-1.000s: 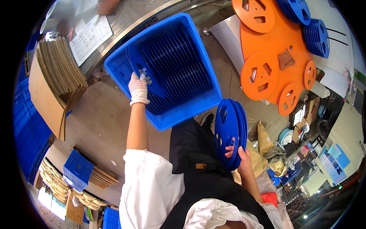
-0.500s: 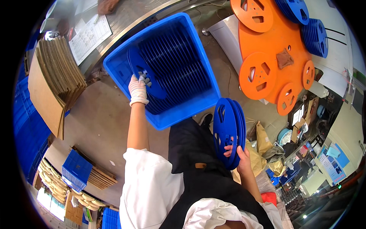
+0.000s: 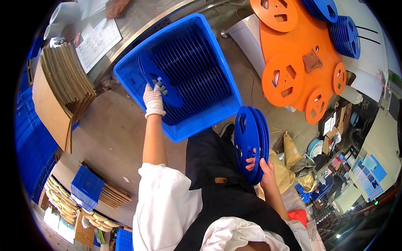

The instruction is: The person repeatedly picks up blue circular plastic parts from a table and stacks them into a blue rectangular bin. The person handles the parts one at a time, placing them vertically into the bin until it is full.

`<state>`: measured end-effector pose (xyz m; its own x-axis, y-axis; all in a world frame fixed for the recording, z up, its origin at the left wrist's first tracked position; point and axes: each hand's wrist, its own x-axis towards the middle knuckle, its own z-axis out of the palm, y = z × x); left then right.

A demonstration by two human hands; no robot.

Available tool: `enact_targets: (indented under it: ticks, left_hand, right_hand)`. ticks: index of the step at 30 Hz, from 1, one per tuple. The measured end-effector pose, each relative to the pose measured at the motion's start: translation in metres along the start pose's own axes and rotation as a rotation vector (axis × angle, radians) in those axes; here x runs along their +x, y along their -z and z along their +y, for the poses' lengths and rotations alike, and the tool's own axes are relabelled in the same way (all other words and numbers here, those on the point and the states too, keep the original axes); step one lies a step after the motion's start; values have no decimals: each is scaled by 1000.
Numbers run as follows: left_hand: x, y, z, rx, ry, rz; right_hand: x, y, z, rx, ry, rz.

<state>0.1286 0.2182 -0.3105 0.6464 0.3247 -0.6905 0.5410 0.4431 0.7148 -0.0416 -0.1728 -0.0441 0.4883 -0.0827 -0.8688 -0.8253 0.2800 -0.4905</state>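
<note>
My left hand (image 3: 153, 100), in a white glove, reaches over the near left side of a blue bin (image 3: 172, 133). Its fingers close on a tilted blue plastic reel (image 3: 151, 72) at the left end of the row. Tightly packed blue reels (image 3: 192, 62) stand on edge across the rest of the bin. On the right, bare and with its fingers through the openings, my right hand (image 3: 265, 172) grips a small stack of blue reels (image 3: 248, 138). That stack stays upright beside my right leg, just outside the bin's near right corner.
An orange round table (image 3: 289, 46) with orange discs stands at the far right, with stacked blue reels (image 3: 346, 37) beyond. Cardboard sheets (image 3: 63, 83) are piled at the left. A metal-edged workbench (image 3: 138, 25) with papers runs behind the bin. Brown bags (image 3: 290, 151) lie right of my right hand.
My left hand and forearm have shifted very slightly right and nearer, still at the same reel. The right hand's stack keeps almost the same place.
</note>
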Motion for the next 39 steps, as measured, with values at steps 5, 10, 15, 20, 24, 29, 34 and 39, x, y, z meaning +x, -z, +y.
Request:
enact_targets:
  ticks: [5,10,15,20,24,29,34,39]
  left_hand:
    - [-30,-7,-1,815,161,150]
    - [-83,63,-75,882,185,75]
    - [-142,91,-122,940,129,-162]
    - [-184,24,-68,606,-56,-249]
    - [-211,-14,-6,376,-281,-194]
    - [-263,-45,59,466,-592,-115]
    - [-334,-104,90,872,-1140,-48]
    - [-388,-165,76,925,-522,-544]
  right_hand:
    - [-1,-2,1,-39,26,126]
    - [-9,-5,-9,-93,110,277]
    - [-15,14,-38,101,311,159]
    - [-15,53,-56,544,316,-38]
    - [-24,85,-54,765,394,-334]
    - [-40,95,-58,803,430,-402]
    - [-60,100,-59,805,465,-409]
    - [-99,78,-74,574,550,-480]
